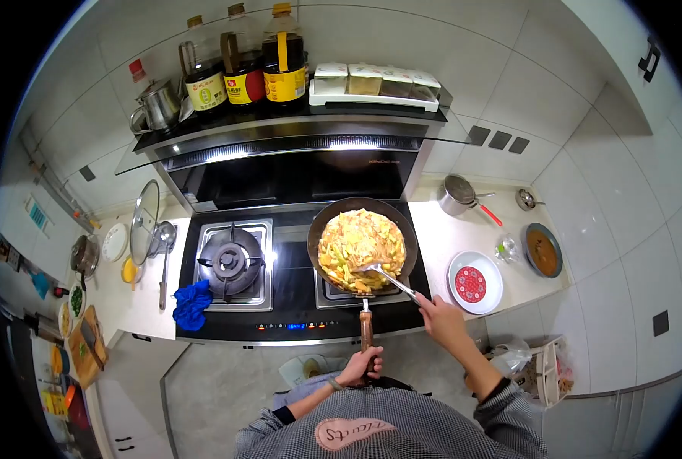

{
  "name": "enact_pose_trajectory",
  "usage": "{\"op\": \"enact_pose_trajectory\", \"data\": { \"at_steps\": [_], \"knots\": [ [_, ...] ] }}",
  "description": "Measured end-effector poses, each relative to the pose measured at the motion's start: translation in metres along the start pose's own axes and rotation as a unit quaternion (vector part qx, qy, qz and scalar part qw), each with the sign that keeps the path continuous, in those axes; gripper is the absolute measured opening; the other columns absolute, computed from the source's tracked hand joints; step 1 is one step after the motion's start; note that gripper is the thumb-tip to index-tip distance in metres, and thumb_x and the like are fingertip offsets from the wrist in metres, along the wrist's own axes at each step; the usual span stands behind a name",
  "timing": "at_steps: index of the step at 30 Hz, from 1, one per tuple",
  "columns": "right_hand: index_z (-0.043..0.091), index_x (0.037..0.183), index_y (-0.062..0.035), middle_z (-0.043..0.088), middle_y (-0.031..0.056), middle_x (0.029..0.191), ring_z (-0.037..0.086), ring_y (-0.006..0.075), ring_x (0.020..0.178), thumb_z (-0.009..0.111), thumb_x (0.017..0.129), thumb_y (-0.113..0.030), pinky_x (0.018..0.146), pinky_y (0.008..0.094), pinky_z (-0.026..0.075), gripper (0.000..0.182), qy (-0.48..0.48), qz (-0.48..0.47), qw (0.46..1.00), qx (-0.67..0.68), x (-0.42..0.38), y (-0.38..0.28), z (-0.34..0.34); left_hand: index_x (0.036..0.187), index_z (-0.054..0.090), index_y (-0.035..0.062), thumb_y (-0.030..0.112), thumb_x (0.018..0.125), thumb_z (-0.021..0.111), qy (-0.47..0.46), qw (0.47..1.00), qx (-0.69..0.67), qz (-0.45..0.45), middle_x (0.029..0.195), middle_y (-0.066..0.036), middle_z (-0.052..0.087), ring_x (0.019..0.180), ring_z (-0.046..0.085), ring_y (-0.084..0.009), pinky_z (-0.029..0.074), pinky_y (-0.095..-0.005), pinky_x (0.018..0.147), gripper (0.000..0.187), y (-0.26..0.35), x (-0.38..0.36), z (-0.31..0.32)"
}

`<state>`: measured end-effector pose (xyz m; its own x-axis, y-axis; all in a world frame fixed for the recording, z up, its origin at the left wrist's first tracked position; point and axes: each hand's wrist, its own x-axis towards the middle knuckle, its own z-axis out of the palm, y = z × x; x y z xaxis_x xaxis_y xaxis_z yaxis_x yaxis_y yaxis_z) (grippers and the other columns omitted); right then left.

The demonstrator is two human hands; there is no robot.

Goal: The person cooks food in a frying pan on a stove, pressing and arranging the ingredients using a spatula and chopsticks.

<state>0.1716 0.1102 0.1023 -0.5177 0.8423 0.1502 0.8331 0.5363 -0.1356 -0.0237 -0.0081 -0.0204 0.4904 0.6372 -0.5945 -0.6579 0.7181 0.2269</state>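
Note:
A dark frying pan (pixel 316 229) full of yellow stir-fried food (pixel 360 241) sits on the right burner of the black stove (pixel 295 287). My left hand (pixel 362 363) grips the end of the pan's wooden handle (pixel 366 329), near my body. My right hand (pixel 439 315) holds a metal spatula (pixel 391 279) whose blade rests in the food at the pan's near side.
The left burner (pixel 230 260) stands bare, with a blue cloth (pixel 192 304) at its near corner. A white plate with a red pattern (pixel 475 283), a bowl of brown sauce (pixel 543 251) and a small pot (pixel 457 195) are on the right counter. Glass lid (pixel 144 222) leans at left.

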Motion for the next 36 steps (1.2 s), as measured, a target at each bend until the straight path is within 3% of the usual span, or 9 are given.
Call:
{"op": "enact_pose_trajectory", "data": {
  "at_steps": [8, 17, 26, 29, 30, 31, 32, 34, 36],
  "knots": [
    [0.067, 0.109, -0.0212, 0.056, 0.0087, 0.076, 0.058, 0.0288, 0.061, 0.065, 0.080, -0.021, 0.055, 0.0409, 0.046, 0.029, -0.027, 0.052, 0.998, -0.027, -0.014, -0.009, -0.104, 0.081, 0.045, 0.0111, 0.025, 0.090, 0.060, 0.004, 1.000, 0.005, 0.013, 0.068, 0.001, 0.048, 0.057, 0.047, -0.0092, 0.033, -0.0223, 0.043, 0.022, 0.001, -0.004, 0.004],
    [0.062, 0.114, -0.0189, 0.055, 0.0107, 0.075, 0.059, 0.0332, 0.063, 0.063, 0.082, -0.021, 0.057, 0.0443, 0.047, 0.031, 0.035, 0.066, 0.996, 0.038, 0.007, -0.006, -0.002, 0.080, 0.043, 0.0118, 0.025, 0.091, 0.057, -0.008, 1.000, -0.001, 0.002, 0.068, 0.002, 0.045, 0.058, 0.045, -0.0089, 0.032, -0.0218, 0.044, 0.022, -0.002, 0.000, 0.000],
    [0.066, 0.109, -0.0079, 0.061, 0.0225, 0.072, 0.062, 0.0393, 0.073, 0.056, 0.087, -0.021, 0.068, 0.0487, 0.047, 0.027, 0.066, 0.147, 0.982, 0.102, 0.050, 0.044, -0.033, 0.081, 0.046, 0.0105, 0.026, 0.091, 0.058, 0.006, 1.000, 0.005, 0.023, 0.070, 0.001, 0.048, 0.058, 0.047, -0.0096, 0.033, -0.0219, 0.043, 0.022, -0.001, -0.005, 0.004],
    [0.065, 0.110, -0.0061, 0.061, 0.0169, 0.065, 0.062, 0.0307, 0.060, 0.053, 0.090, -0.022, 0.053, 0.0415, 0.048, 0.029, 0.039, 0.155, 0.974, 0.163, 0.084, 0.075, 0.020, 0.081, 0.046, 0.0103, 0.025, 0.091, 0.059, 0.008, 1.000, 0.006, 0.029, 0.070, 0.001, 0.048, 0.058, 0.047, -0.0095, 0.033, -0.0216, 0.042, 0.022, -0.001, -0.004, 0.003],
    [0.063, 0.113, -0.0060, 0.060, 0.0125, 0.064, 0.054, 0.0212, 0.052, 0.052, 0.091, -0.024, 0.046, 0.0329, 0.042, 0.030, -0.065, 0.261, 0.895, 0.355, 0.093, 0.076, 0.030, 0.081, 0.046, 0.0102, 0.025, 0.091, 0.059, 0.008, 0.999, 0.009, 0.030, 0.070, 0.001, 0.048, 0.058, 0.047, -0.0093, 0.033, -0.0214, 0.042, 0.021, -0.001, -0.003, 0.003],
    [0.060, 0.116, -0.0060, 0.058, 0.0082, 0.063, 0.047, 0.0116, 0.044, 0.051, 0.093, -0.025, 0.039, 0.0243, 0.036, 0.032, -0.167, 0.352, 0.758, 0.524, 0.099, 0.076, 0.041, 0.081, 0.046, 0.0102, 0.025, 0.091, 0.059, 0.010, 0.999, 0.008, 0.032, 0.070, 0.001, 0.048, 0.058, 0.047, -0.0093, 0.033, -0.0214, 0.042, 0.021, -0.001, -0.004, 0.004],
    [0.054, 0.123, -0.0073, 0.052, 0.0022, 0.065, 0.035, 0.0023, 0.043, 0.048, 0.095, -0.028, 0.035, 0.0163, 0.024, 0.035, -0.209, 0.365, 0.706, 0.570, 0.104, 0.075, 0.052, 0.081, 0.046, 0.0102, 0.025, 0.090, 0.059, 0.010, 0.999, 0.006, 0.032, 0.069, 0.001, 0.048, 0.058, 0.047, -0.0091, 0.033, -0.0213, 0.042, 0.021, -0.001, -0.006, 0.006],
    [0.049, 0.128, -0.0079, 0.052, 0.0033, 0.068, 0.034, 0.0035, 0.042, 0.047, 0.096, -0.026, 0.035, 0.0164, 0.024, 0.037, -0.254, 0.348, 0.641, 0.635, 0.102, 0.073, 0.068, 0.081, 0.046, 0.0102, 0.024, 0.090, 0.059, 0.011, 0.999, 0.004, 0.034, 0.069, 0.001, 0.048, 0.058, 0.048, -0.0089, 0.033, -0.0212, 0.042, 0.021, -0.001, -0.008, 0.007],
    [0.050, 0.132, -0.0111, 0.052, 0.0026, 0.069, 0.035, 0.0037, 0.043, 0.048, 0.096, -0.025, 0.036, 0.0161, 0.025, 0.038, -0.264, 0.310, 0.667, 0.625, 0.093, 0.063, 0.067, 0.080, 0.046, 0.0104, 0.024, 0.091, 0.058, 0.018, 0.999, 0.011, 0.032, 0.068, 0.001, 0.048, 0.058, 0.048, -0.0086, 0.033, -0.0214, 0.042, 0.021, -0.001, -0.008, 0.008]
  ]
}}
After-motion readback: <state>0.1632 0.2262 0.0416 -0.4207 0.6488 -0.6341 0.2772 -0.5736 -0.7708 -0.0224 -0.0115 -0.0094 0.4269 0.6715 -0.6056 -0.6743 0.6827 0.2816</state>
